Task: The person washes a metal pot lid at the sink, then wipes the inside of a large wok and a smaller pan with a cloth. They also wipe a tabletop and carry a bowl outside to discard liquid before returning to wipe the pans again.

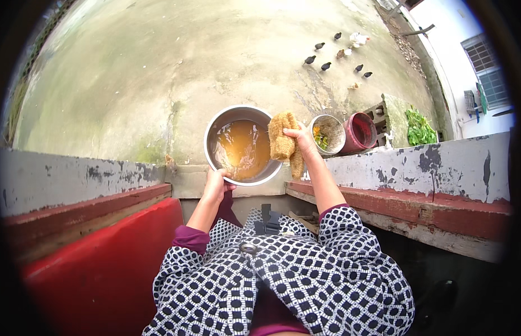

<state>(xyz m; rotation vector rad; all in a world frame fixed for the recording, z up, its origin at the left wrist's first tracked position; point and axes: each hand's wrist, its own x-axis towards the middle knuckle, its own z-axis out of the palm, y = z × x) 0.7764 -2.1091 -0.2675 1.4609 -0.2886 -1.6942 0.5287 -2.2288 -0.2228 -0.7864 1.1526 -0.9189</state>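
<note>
A round metal basin with brownish liquid in it is held out in front of me, above a concrete doorstep. My left hand grips its near left rim. In my right hand is a tan, fuzzy cloth, bunched up against the basin's right rim, with one end hanging down. Whether the fingers of my right hand also hold the rim is hidden behind the cloth.
Right of the basin stand a white bucket with plant scraps and a red bucket. Leafy greens lie on a slab. Several birds stand in the concrete yard. A red door panel and peeling walls flank me.
</note>
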